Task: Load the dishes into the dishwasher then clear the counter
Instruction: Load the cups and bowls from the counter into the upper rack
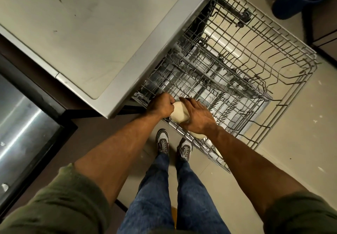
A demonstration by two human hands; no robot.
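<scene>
Head, dish (179,111) between left hand (160,106), right hand (198,118)

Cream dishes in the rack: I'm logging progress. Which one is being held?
The dish nearest the counter, gripped by the left hand, right hand resting on it; the other two sit farther right along the rack.

- Rack (255,55): grey coated metal wire, slight sheen.
- Counter (82,33): dull brushed metal, scuffed and spotted.
- Bowl (179,112): smooth cream surface, soft gloss.
- Jeans (155,197): blue denim cloth.
- Sleeves (54,206): matt olive cloth.
</scene>
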